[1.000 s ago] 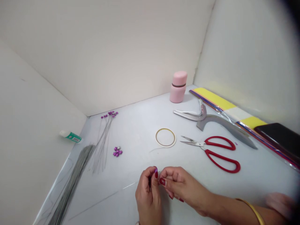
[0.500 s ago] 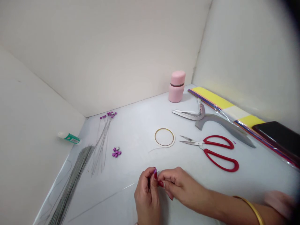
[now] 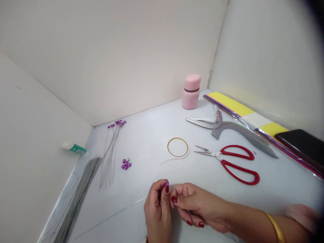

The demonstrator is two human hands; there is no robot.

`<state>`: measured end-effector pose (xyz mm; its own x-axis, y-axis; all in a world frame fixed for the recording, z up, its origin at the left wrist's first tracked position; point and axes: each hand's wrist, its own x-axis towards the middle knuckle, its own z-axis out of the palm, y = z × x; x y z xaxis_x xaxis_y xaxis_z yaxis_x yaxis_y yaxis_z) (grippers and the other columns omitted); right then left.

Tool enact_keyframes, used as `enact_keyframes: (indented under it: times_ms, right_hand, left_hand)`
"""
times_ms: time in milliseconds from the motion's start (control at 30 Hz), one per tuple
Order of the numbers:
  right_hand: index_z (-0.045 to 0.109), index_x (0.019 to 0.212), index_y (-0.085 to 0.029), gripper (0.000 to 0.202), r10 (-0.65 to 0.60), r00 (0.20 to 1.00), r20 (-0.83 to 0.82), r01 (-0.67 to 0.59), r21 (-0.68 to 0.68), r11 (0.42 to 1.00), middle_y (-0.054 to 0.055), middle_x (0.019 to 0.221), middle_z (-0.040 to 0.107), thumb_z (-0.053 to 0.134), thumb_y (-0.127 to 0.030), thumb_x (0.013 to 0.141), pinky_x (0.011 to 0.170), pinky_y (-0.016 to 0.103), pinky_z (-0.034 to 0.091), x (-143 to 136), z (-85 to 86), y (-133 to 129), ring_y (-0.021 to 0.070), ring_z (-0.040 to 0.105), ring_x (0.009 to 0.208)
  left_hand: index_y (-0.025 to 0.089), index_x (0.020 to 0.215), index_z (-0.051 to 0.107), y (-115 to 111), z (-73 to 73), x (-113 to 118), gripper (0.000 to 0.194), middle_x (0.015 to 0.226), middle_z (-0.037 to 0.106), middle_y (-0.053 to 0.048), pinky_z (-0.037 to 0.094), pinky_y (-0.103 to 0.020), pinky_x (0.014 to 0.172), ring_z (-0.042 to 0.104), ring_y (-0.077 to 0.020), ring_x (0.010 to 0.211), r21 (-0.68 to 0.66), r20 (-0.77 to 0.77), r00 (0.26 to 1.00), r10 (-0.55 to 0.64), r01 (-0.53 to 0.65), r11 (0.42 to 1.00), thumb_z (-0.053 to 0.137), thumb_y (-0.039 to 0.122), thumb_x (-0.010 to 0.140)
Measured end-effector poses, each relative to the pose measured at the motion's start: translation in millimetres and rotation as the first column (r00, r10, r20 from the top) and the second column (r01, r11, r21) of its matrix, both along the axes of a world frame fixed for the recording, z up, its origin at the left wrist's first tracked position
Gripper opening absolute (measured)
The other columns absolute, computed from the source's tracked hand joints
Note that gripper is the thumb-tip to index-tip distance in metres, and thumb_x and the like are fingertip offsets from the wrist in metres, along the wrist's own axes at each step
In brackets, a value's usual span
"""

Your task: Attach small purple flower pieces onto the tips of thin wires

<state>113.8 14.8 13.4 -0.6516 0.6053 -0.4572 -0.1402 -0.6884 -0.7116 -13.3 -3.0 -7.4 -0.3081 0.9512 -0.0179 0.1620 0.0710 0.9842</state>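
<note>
My left hand is closed at the bottom centre, pinching a small purple piece between thumb and index finger. Just to its right, my right hand has thumb and index finger pressed together close to that piece; whatever lies between them is too small to make out. Ahead of both hands lies a thin tape ring with its loose end trailing left. Red-handled scissors rest beside the ring with their blades apart.
Purple pieces form a small pile at left, near purple-tipped wires and a wire bundle. A glue stick lies farther left. A pink bottle, grey strips, coloured sheets and a dark case are behind and right.
The lower fingers of my right hand have come more into view, lower and to the right. My left hand still pinches the purple piece, and the view has shifted slightly.
</note>
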Motion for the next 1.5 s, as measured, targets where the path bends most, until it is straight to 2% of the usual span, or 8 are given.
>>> enact_keyframes:
  times_ms: [233, 500, 700, 800, 1033, 1133, 1300, 1500]
  right_hand:
    - [0.048, 0.078, -0.017, 0.017, -0.108, 0.984, 0.142, 0.089, 0.133, 0.987, -0.01, 0.042, 0.043, 0.049, -0.033, 0.083, 0.033, 0.015, 0.017, -5, 4.2, -7, 0.0027, 0.023, 0.032]
    - [0.051, 0.08, -0.017, 0.011, -0.17, 0.972, 0.16, 0.161, 0.068, 0.985, -0.009, 0.044, 0.044, 0.049, -0.027, 0.081, 0.036, 0.018, 0.013, -7, 4.3, -8, 0.0031, 0.022, 0.035]
    - [0.052, 0.077, -0.016, 0.012, -0.199, 0.967, 0.162, 0.176, 0.146, 0.974, -0.01, 0.043, 0.04, 0.053, -0.027, 0.079, 0.039, 0.018, 0.018, -7, 3.9, -5, 0.0043, 0.028, 0.038]
    - [0.055, 0.074, -0.014, 0.013, -0.214, 0.967, 0.14, 0.186, 0.19, 0.964, -0.01, 0.044, 0.038, 0.057, -0.027, 0.077, 0.04, 0.018, 0.02, -6, 2.3, -2, 0.0043, 0.029, 0.04]
    - [0.057, 0.073, -0.015, 0.013, -0.19, 0.963, 0.192, 0.162, 0.151, 0.975, -0.01, 0.04, 0.036, 0.059, -0.027, 0.076, 0.039, 0.018, 0.017, -5, -2.5, -1, 0.0044, 0.026, 0.038]
    - [0.058, 0.076, -0.015, 0.016, -0.184, 0.964, 0.19, 0.141, 0.219, 0.966, -0.01, 0.041, 0.036, 0.057, -0.031, 0.078, 0.039, 0.018, 0.019, -4, -4.5, 0, 0.0049, 0.027, 0.038]
    - [0.058, 0.074, -0.015, 0.015, -0.183, 0.955, 0.235, 0.087, 0.367, 0.926, -0.008, 0.046, 0.039, 0.052, -0.027, 0.081, 0.04, 0.019, 0.024, -1, -7.3, 1, 0.0062, 0.033, 0.041]
    - [0.059, 0.081, -0.016, 0.018, -0.215, 0.913, 0.347, 0.026, 0.477, 0.878, -0.006, 0.049, 0.044, 0.044, -0.025, 0.085, 0.039, 0.018, 0.025, 8, 5.0, 6, 0.0066, 0.032, 0.04]
  left_hand:
    - [0.022, 0.085, 0.062, 2, -1.0, -4, 0.013, 0.077, 0.065, -0.004, 0.046, -0.03, 0.068, 0.06, -0.019, 0.071, 0.107, -0.119, 0.988, -0.103, 0.116, 0.988, 0.051, 0.024, 0.08]
    - [0.021, 0.084, 0.062, 1, -1.4, -3, 0.013, 0.078, 0.067, -0.006, 0.048, -0.031, 0.066, 0.062, -0.0212, 0.072, 0.054, -0.039, 0.999, -0.035, 0.037, 0.998, 0.055, 0.03, 0.077]
    - [0.021, 0.083, 0.062, 2, 1.0, -1, 0.011, 0.078, 0.067, -0.005, 0.046, -0.028, 0.065, 0.061, -0.0191, 0.072, 0.04, -0.004, 1.0, 0.007, -0.007, 0.999, 0.056, 0.026, 0.076]
    - [0.022, 0.083, 0.062, 1, 1.8, -1, 0.01, 0.079, 0.066, -0.004, 0.045, -0.025, 0.064, 0.059, -0.0175, 0.074, 0.048, -0.006, 1.0, -0.004, 0.004, 0.999, 0.054, 0.022, 0.077]
    - [0.022, 0.083, 0.061, -1, 0.0, 0, 0.009, 0.077, 0.065, -0.003, 0.044, -0.025, 0.064, 0.059, -0.0163, 0.071, 0.059, 0.024, 0.999, -0.036, 0.034, 0.998, 0.054, 0.021, 0.078]
    - [0.021, 0.083, 0.062, -1, 1.3, 0, 0.009, 0.077, 0.065, -0.003, 0.044, -0.024, 0.064, 0.058, -0.0161, 0.071, 0.038, 0.033, 0.999, -0.038, 0.037, 0.999, 0.055, 0.023, 0.078]
    - [0.02, 0.084, 0.06, 5, 1.8, -5, 0.013, 0.076, 0.062, -0.002, 0.044, -0.024, 0.062, 0.056, -0.0147, 0.069, -0.115, 0.25, 0.966, -0.067, 0.098, 0.989, 0.058, 0.031, 0.077]
    - [0.018, 0.087, 0.058, 14, 0.9, -10, 0.011, 0.068, 0.061, 0.001, 0.044, -0.022, 0.065, 0.054, -0.0099, 0.063, -0.195, 0.54, 0.84, -0.047, 0.179, 0.964, 0.058, 0.027, 0.08]
